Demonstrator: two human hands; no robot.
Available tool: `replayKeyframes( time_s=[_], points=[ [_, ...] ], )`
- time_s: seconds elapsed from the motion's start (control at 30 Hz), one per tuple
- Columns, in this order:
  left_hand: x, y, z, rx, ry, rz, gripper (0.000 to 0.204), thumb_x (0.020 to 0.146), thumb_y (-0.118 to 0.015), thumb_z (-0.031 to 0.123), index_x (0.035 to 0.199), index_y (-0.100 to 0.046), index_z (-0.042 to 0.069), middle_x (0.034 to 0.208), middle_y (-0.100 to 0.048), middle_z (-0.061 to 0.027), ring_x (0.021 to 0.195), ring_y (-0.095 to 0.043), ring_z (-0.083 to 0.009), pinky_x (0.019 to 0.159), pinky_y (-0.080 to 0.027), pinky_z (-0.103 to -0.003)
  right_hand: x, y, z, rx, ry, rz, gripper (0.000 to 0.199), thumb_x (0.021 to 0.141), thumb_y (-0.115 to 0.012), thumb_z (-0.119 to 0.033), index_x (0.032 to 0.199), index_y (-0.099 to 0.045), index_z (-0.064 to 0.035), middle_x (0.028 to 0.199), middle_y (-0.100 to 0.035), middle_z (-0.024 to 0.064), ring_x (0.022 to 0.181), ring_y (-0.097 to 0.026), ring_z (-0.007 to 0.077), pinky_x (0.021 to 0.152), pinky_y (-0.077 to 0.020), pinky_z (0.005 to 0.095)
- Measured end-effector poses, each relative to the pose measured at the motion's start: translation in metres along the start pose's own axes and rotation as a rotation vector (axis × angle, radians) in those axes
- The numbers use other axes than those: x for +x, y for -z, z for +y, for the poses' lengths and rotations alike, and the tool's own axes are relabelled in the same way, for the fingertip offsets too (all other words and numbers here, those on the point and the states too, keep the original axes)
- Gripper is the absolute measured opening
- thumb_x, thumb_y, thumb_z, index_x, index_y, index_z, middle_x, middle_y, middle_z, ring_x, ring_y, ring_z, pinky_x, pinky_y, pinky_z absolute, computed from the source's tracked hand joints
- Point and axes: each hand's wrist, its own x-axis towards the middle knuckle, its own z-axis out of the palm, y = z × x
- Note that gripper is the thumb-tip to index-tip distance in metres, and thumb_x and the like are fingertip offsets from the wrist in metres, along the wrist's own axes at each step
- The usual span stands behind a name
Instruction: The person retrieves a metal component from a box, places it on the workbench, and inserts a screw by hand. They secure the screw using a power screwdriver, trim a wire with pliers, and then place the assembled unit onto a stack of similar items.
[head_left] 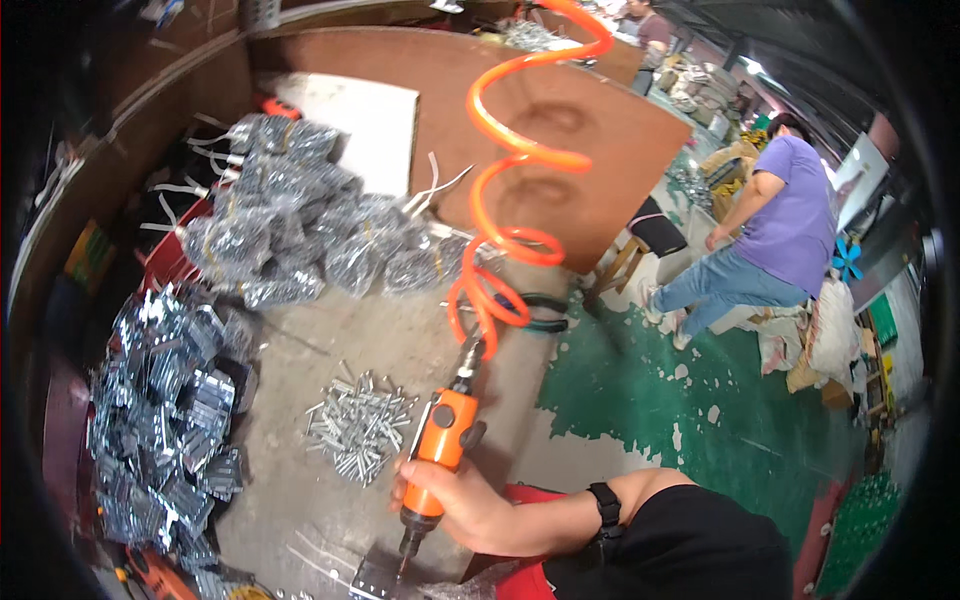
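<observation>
My right hand (pixel 468 505) is closed around an orange air screwdriver (pixel 438 445), held upright with its tip pointing down. The tip meets or hovers just over a small dark metal part (pixel 372 578) at the lower edge; I cannot tell whether they touch. From the tool's top a coiled orange air hose (pixel 485 205) rises out of the picture. Left of the tool lies a loose pile of silver screws (pixel 362 425) on the grey worktable (pixel 290 370). My left hand is not in view.
Shiny metal brackets (pixel 170 420) are heaped on the left. Behind them are plastic-wrapped bundles (pixel 290 210) with white ties. A brown board (pixel 560 150) bounds the back. Dark-handled pliers (pixel 540 312) lie near the table's right edge. A person in purple (pixel 785 215) stands beyond, on green floor.
</observation>
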Motion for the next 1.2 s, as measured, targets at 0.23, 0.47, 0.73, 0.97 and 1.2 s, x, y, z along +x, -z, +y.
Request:
replayKeyframes(
  time_s=[0.23,0.47,0.73,0.97,1.2],
  points=[
    [0.0,0.002,0.0,-0.438,0.422,-0.07,0.03,0.089,-0.051,0.009,0.116,-0.055,-0.004,0.107,-0.056,-0.0151,0.1,-0.055,-0.0248,0.085,-0.046,-0.037,-0.001,-0.004,-0.004,0.057,0.038,0.008,0.027,0.084,-0.06,-0.018,0.105,-0.05,-0.0028,0.081,-0.057,0.0077,0.08,-0.058,0.0205,0.078,-0.0489,0.0382],
    [0.0,0.013,0.018,0.056,0.066,0.017,0.018,0.084,-0.054,0.003,0.101,-0.061,-0.002,0.087,-0.061,-0.0161,0.072,-0.054,-0.0292,0.068,-0.046,-0.037,0.004,0.005,0.009,0.098,0.055,-0.068,0.022,0.086,-0.064,-0.016,0.103,-0.057,-0.0039,0.086,-0.061,0.0033,0.079,-0.06,0.0136,0.073,-0.0501,0.0301],
    [-0.002,0.014,0.109,0.004,0.235,-0.131,0.069,0.087,-0.055,0.013,0.144,-0.018,0.002,0.117,-0.054,-0.0278,0.1,-0.058,-0.0338,0.083,-0.047,-0.038,-0.003,-0.002,-0.02,-0.251,0.173,-0.453,0.044,0.086,-0.068,-0.024,0.119,-0.048,-0.0045,0.09,-0.056,0.0017,0.084,-0.056,0.0086,0.076,-0.0457,0.0272],
    [-0.003,0.015,0.068,-0.328,0.377,-0.168,0.069,0.085,-0.049,0.0,0.147,-0.018,0.006,0.136,-0.04,-0.0235,0.122,-0.045,-0.0303,0.101,-0.036,-0.036,0.01,0.027,-0.142,-1.254,0.522,-0.526,0.078,0.079,-0.069,-0.042,0.134,-0.034,0.0013,0.121,-0.053,0.0244,0.116,-0.052,0.0332,0.099,-0.04,0.0384],
    [0.003,0.048,0.103,0.064,0.186,-0.345,0.056,0.091,-0.053,0.009,0.143,-0.032,0.009,0.129,-0.048,-0.0191,0.114,-0.049,-0.0327,0.096,-0.038,-0.038,0.054,0.075,-0.144,-1.938,0.98,-0.062,0.062,0.072,-0.073,-0.023,0.125,-0.047,-0.0062,0.105,-0.057,0.0162,0.103,-0.055,0.0306,0.085,-0.0459,0.0399]
  ],
)
